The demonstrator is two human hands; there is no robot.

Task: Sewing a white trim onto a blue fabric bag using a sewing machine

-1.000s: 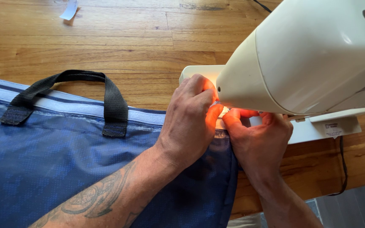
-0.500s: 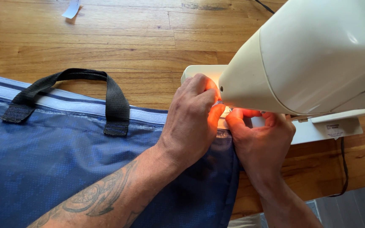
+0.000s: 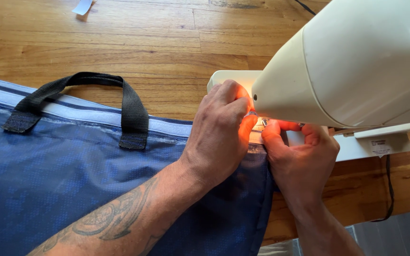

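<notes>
Blue fabric bag spread flat on wooden table, filling frame from 9 to 6 o'clock, pale band along upper edge, black webbing handle arching at 10 o'clock of the hands. Bag's right end fed under head of cream sewing machine, which sits at 1–3 o'clock. Left hand palm down on the fabric just at 9 o'clock of the needle area, fingers together and curled, tips pressing the bag edge beside the presser foot, lit orange by the machine lamp. Right hand at 3 o'clock of the left, almost touching it, fingers bent and closed on the fabric edge under the machine head; exact pinch hidden by the head, so grip detail cannot be told. Tattooed left forearm running in from 7 o'clock over the bag. White scrap on table at 11 o'clock, well apart. Black cable hanging off table edge at 4 o'clock
</notes>
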